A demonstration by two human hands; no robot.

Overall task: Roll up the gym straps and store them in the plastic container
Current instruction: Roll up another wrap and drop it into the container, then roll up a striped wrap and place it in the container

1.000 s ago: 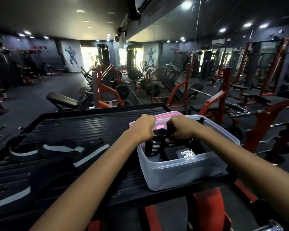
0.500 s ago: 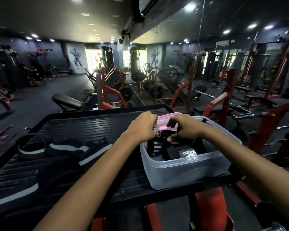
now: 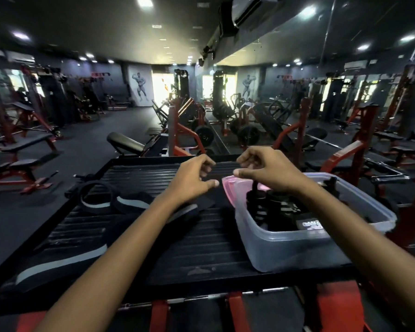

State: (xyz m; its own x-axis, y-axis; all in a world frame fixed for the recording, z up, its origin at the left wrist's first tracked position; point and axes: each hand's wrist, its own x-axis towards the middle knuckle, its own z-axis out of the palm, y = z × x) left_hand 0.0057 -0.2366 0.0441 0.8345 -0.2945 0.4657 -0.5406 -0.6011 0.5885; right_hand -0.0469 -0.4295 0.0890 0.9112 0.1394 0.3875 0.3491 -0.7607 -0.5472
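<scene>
Wide black ribbed platform (image 3: 189, 245) underneath everything. On its right edge, clear rectangular plastic container (image 3: 297, 250), packed with dark rolled straps (image 3: 271, 207), rolls standing upright; pink lid (image 3: 228, 188) leaning behind its left wall. Left of the container, loose black straps with grey stripes (image 3: 130, 204), sprawled roughly left to right, partly hidden under the left forearm. Above, left hand (image 3: 192, 178) and right hand (image 3: 266, 173), fingers loosely curled, holding nothing.

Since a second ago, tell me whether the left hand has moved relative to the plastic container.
Yes. The left hand has lifted off the plastic container, moving left, and now hovers open over the black platform.
</scene>
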